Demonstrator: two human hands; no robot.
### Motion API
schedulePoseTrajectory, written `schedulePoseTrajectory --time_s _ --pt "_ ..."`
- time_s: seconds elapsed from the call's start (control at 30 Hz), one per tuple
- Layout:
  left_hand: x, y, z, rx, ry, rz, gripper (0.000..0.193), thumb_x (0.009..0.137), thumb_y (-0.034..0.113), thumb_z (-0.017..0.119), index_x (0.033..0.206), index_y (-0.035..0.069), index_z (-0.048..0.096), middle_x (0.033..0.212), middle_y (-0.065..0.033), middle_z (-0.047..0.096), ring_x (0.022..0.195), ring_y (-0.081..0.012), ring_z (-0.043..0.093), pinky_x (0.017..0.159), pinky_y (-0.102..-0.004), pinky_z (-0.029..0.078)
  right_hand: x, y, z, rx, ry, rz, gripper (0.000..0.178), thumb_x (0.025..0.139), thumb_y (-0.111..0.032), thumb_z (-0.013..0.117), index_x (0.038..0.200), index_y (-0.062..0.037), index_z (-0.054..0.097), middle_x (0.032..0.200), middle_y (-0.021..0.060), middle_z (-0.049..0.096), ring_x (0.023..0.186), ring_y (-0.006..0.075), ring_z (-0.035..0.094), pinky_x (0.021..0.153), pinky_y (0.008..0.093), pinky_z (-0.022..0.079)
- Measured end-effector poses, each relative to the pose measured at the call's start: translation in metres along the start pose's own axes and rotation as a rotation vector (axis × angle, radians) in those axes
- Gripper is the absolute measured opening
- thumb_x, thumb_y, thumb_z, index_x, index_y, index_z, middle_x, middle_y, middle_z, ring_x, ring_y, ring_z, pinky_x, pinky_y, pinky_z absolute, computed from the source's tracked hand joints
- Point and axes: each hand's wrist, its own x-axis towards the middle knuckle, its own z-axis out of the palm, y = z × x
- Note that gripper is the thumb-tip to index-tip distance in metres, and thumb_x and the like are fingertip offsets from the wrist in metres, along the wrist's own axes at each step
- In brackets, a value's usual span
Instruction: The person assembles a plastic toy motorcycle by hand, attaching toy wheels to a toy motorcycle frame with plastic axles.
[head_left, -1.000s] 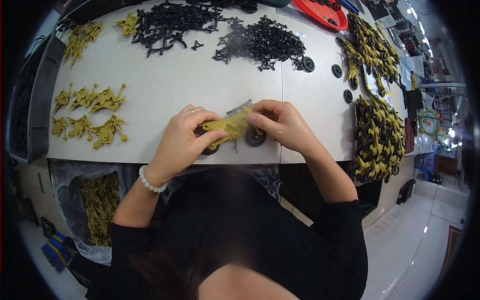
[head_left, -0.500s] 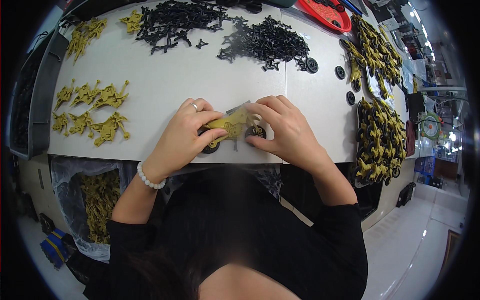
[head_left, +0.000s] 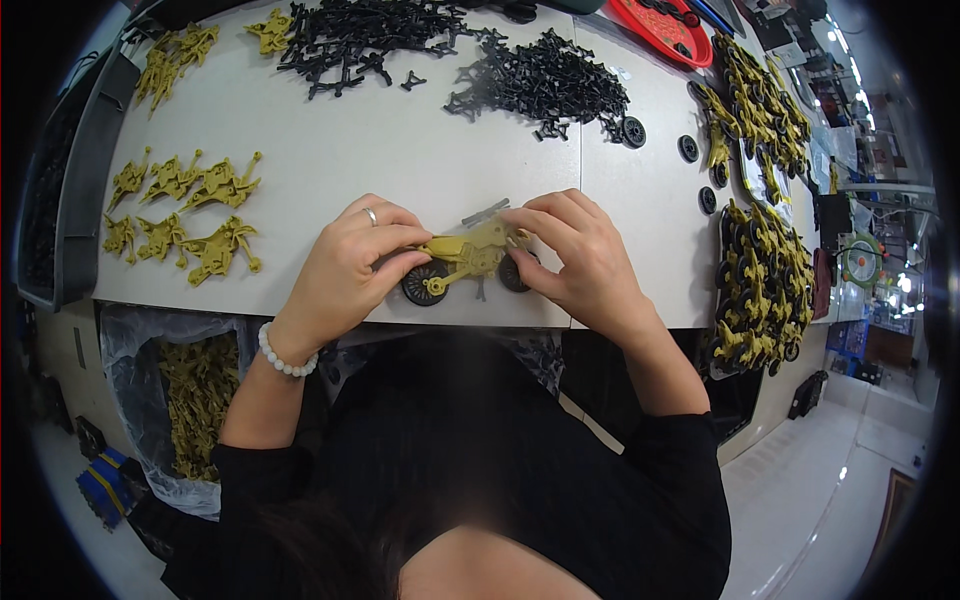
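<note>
A yellow toy motorcycle (head_left: 472, 254) with black wheels stands side-on near the table's front edge, between my hands. My left hand (head_left: 362, 256) pinches its left end, thumb and fingers closed just above the black left wheel (head_left: 425, 283). At the other end, my right hand (head_left: 572, 252) is closed round the front part, the thumb by the right wheel (head_left: 511, 272), which it partly covers. A dark handlebar-like piece (head_left: 485, 212) sticks up at the top of the toy. What lies under my right fingertips is hidden.
Yellow motorcycle bodies (head_left: 215, 250) lie in rows at left. Black small parts (head_left: 545, 85) are heaped at the back, near loose wheels (head_left: 633, 131). Toys with wheels fitted (head_left: 765, 290) crowd the right, below a red tray (head_left: 665, 35). A grey bin (head_left: 75, 190) stands far left.
My left hand has shifted left and back to the toy's end, uncovering more of the left wheel and body. My right hand keeps its grip at the front.
</note>
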Motion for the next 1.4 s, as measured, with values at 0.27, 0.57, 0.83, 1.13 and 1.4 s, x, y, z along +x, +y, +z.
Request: schedulePoseTrajectory --time_s 0.27,0.57,0.83,1.13,1.4 --pt "-0.003 -0.004 0.000 0.005 0.027 0.058 0.015 0.072 -0.003 0.069 0.087 -0.002 0.065 0.087 -0.0101 0.064 0.079 -0.0236 0.058 0.068 -0.0309 0.048 -0.002 -0.005 0.003 -0.037 0.034 0.021 0.031 0.067 -0.008 0.067 0.098 -0.0073 0.065 0.090 0.0044 0.060 0.086 0.0221 0.057 0.075 0.0352 0.044" --pt "-0.003 -0.004 0.001 -0.023 0.015 0.054 0.024 0.070 -0.001 0.072 0.093 -0.002 0.064 0.087 -0.0117 0.064 0.080 -0.0254 0.059 0.070 -0.0318 0.048 -0.002 -0.006 0.005 -0.077 0.090 0.027 0.030 0.066 -0.007 0.067 0.096 -0.0089 0.065 0.085 0.0027 0.062 0.082 0.0204 0.058 0.073 0.0339 0.043" --pt "-0.005 -0.004 0.002 -0.041 0.047 0.077 0.026 0.069 -0.002 0.072 0.094 -0.002 0.064 0.088 -0.0119 0.064 0.081 -0.0260 0.059 0.070 -0.0319 0.049 -0.005 -0.009 0.015 -0.049 0.282 0.053 0.033 0.065 0.000 0.068 0.097 -0.0049 0.066 0.087 0.0076 0.064 0.080 0.0236 0.060 0.073 0.0334 0.046" --pt "-0.007 -0.007 0.001 -0.030 0.067 0.069 0.019 0.070 -0.006 0.069 0.089 -0.003 0.066 0.087 -0.0117 0.065 0.079 -0.0239 0.060 0.068 -0.0304 0.049 -0.005 -0.015 0.020 -0.089 0.260 0.065 0.031 0.065 -0.001 0.068 0.095 -0.0052 0.065 0.086 0.0064 0.064 0.078 0.0227 0.060 0.071 0.0328 0.044" --pt "-0.007 -0.007 0.002 -0.016 0.072 0.080 0.017 0.070 -0.008 0.068 0.086 -0.003 0.066 0.084 -0.0106 0.065 0.078 -0.0228 0.060 0.066 -0.0295 0.049 -0.009 -0.012 0.019 -0.033 0.202 0.090 0.030 0.067 -0.004 0.069 0.097 -0.0038 0.064 0.092 0.0076 0.063 0.086 0.0234 0.058 0.072 0.0328 0.045"
